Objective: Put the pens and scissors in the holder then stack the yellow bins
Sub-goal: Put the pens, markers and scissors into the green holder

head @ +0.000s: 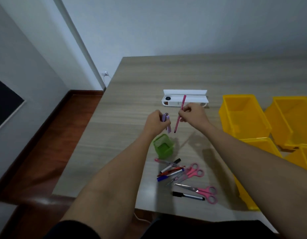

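Observation:
My left hand (155, 122) is closed around purple scissors (167, 121), whose tips point down above the green mesh holder (163, 147). My right hand (192, 114) pinches a long pink pen (180, 111), held almost upright just right of the scissors. Both hover above the table, beyond the holder. Several pens (170, 170) lie in a loose pile in front of the holder. Two pink scissors (192, 172) (203, 191) and a black marker (188, 195) lie beside them. Yellow bins (244, 116) (294, 118) stand on the right, with further ones (263, 145) partly behind my right forearm.
A white tray-like stand (184, 100) sits on the wooden table (140, 83) behind my hands. The table's left edge drops to a dark red floor (51, 138). The near edge runs just past the marker. A wall stands behind the table.

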